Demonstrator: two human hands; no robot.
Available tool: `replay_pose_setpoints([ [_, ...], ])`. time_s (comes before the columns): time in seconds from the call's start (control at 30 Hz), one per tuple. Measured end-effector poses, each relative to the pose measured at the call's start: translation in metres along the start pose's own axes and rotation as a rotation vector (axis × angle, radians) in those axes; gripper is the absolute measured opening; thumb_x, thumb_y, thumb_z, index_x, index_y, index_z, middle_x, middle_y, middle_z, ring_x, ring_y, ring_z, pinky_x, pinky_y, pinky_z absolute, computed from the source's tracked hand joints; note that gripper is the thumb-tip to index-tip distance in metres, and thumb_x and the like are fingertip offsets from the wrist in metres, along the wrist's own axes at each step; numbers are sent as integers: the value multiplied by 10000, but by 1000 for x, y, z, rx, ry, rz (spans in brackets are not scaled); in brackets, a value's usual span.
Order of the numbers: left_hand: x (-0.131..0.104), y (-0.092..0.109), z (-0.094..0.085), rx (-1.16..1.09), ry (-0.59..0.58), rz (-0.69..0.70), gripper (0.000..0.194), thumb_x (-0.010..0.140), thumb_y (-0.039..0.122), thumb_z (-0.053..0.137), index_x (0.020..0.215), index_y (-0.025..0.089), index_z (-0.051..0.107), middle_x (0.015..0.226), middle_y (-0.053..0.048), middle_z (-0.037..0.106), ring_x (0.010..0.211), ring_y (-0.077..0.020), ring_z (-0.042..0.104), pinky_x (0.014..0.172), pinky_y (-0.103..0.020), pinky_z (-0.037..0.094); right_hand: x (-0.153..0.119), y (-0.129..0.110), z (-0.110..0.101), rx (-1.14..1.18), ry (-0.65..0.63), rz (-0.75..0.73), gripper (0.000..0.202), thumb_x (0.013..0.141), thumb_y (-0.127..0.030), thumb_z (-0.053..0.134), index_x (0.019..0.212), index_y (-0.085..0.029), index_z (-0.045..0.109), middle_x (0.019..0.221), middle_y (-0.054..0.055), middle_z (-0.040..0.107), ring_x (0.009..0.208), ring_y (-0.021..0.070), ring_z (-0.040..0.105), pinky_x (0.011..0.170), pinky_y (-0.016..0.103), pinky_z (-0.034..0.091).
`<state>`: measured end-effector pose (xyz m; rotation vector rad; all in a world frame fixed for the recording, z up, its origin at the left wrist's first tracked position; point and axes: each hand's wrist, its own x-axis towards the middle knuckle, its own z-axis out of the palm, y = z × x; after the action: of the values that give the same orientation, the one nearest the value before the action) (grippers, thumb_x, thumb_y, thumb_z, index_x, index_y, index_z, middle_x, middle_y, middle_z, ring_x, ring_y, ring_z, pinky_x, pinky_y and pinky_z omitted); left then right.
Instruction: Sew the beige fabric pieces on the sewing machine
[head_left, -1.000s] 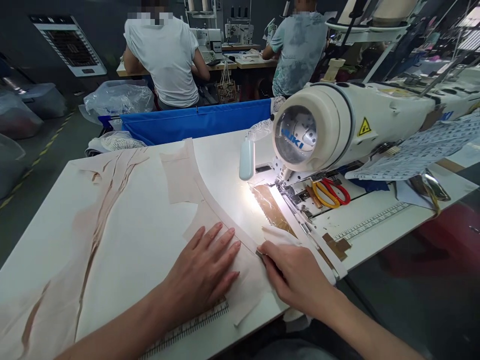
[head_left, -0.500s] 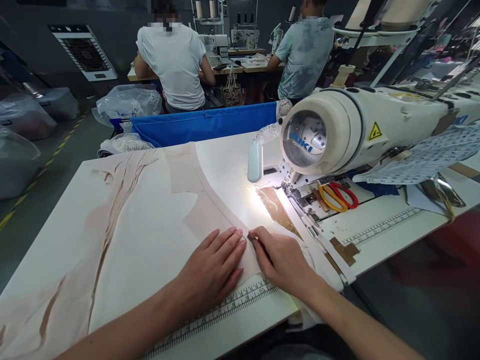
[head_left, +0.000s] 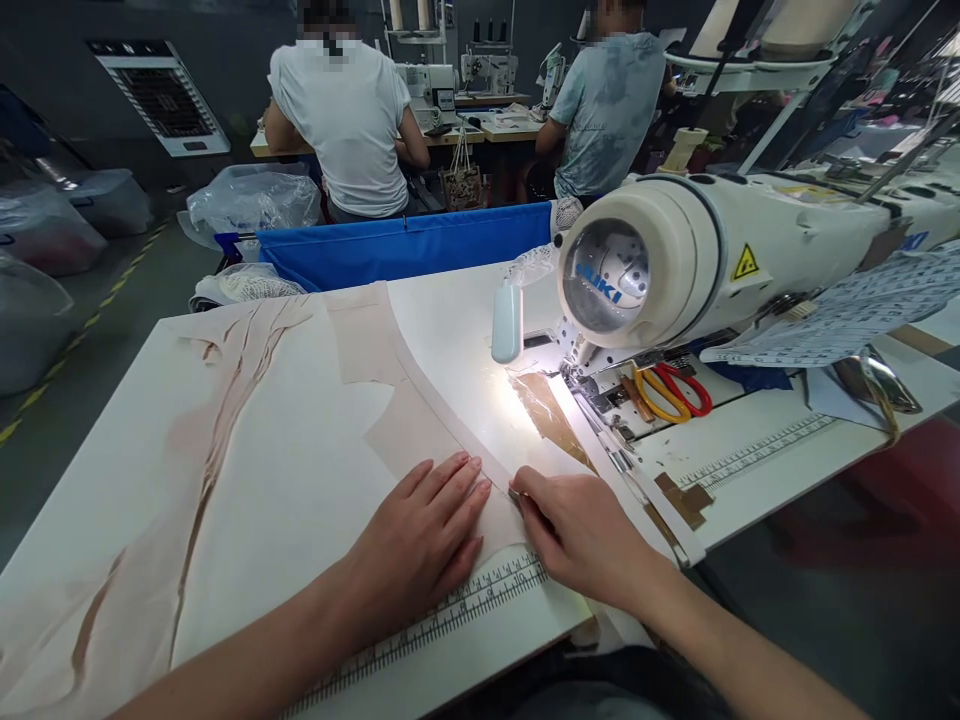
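Pale pink sheer fabric (head_left: 375,340) lies flat on the white table, with a curved edge running down toward my hands. My left hand (head_left: 431,530) rests flat on its lower part, palm down, fingers stretched out and lying side by side. Just to the right, my right hand (head_left: 574,520) is closed in a pinch at the fabric's edge. A small dark tip shows between its thumb and forefinger; the rest of that object is hidden. A printed ruler strip (head_left: 450,612) runs beneath my left wrist along the front edge.
A sewing machine (head_left: 675,265) stands at the right, with yellow-handled scissors (head_left: 660,395) and red-handled scissors (head_left: 694,388) beside its needle area. More crumpled pink fabric (head_left: 202,470) lies at the left. Behind a blue cloth (head_left: 405,245), two people sit at other machines.
My right hand has slid a little to the right and down along the fabric edge, widening the space between the hands. My left hand stays on the same part of the fabric.
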<state>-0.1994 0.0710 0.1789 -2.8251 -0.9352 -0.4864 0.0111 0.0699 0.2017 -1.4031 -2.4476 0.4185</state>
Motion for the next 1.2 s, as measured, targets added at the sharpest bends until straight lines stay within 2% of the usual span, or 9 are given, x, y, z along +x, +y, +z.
replay_pose_setpoints([
  [0.17,0,2,2,-36,-5,2,377,937,220,402,1253,72,544,1341,-152,553,1254,-300,489,1007,-461,450,-8,4,-3,119,77,76,171,934,-190,345,904,-193,513,617,-22,616,533,132,590,506,224,366],
  [0.3,-2,4,4,-50,-4,1,385,929,175,375,1276,100,524,1353,-130,543,1285,-322,440,1022,-509,421,-12,0,8,134,167,68,174,941,-185,347,958,-192,520,639,-16,653,520,140,604,503,233,377],
  [0.4,-3,4,6,-57,-2,14,387,925,164,378,1278,117,529,1352,-121,543,1281,-333,436,1021,-522,412,-12,-3,17,82,187,55,185,937,-178,352,969,-179,534,679,10,691,544,156,634,506,247,369],
  [0.63,-4,3,6,-44,-16,16,389,918,171,380,1265,130,551,1361,-122,536,1279,-345,440,1002,-522,425,-8,-4,22,5,169,55,190,921,-146,368,976,-175,548,711,24,701,587,166,643,524,252,347],
  [0.77,-3,3,5,-38,-29,17,387,914,186,394,1260,133,558,1350,-127,544,1267,-344,455,992,-518,436,-7,-6,18,-33,145,37,194,899,-128,367,882,-177,554,660,31,674,557,164,612,515,261,315],
  [0.9,-2,5,3,-25,-22,3,382,914,186,395,1253,144,565,1350,-112,550,1260,-339,465,981,-511,441,-20,-5,11,-57,116,-1,220,875,-112,362,798,-174,558,593,22,612,508,156,551,502,277,277],
  [1.07,-1,4,0,-7,-21,12,376,909,185,390,1235,158,575,1351,-89,556,1248,-332,478,964,-498,447,-47,-1,4,-54,121,2,227,892,-104,349,810,-166,552,553,-15,553,464,132,492,474,267,262],
  [1.2,0,-3,-5,19,-21,2,380,911,149,375,1240,151,567,1338,-94,570,1245,-305,490,1016,-509,400,-40,-1,7,-79,98,27,211,896,-113,365,836,-171,559,582,-4,582,496,139,522,488,265,261],
])
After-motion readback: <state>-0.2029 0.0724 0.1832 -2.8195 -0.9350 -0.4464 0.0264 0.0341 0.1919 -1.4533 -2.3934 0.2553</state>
